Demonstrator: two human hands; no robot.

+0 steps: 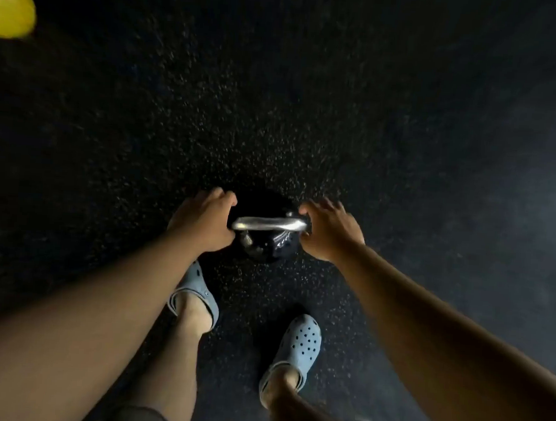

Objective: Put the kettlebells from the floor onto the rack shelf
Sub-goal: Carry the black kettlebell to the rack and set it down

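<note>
A black kettlebell (265, 246) with a shiny silver handle (269, 224) is low over the dark speckled floor, straight ahead of my feet. My left hand (204, 220) is curled around the left end of the handle. My right hand (329, 231) clasps the right end, thumb under it and fingers over it. I cannot tell whether the kettlebell rests on the floor or hangs just above it. No rack shelf is in view.
A yellow rounded object (7, 5) shows at the top left corner, cut off by the frame. My feet in light blue clogs (297, 348) stand just behind the kettlebell. Dark rubber flooring (277, 96) stretches all around.
</note>
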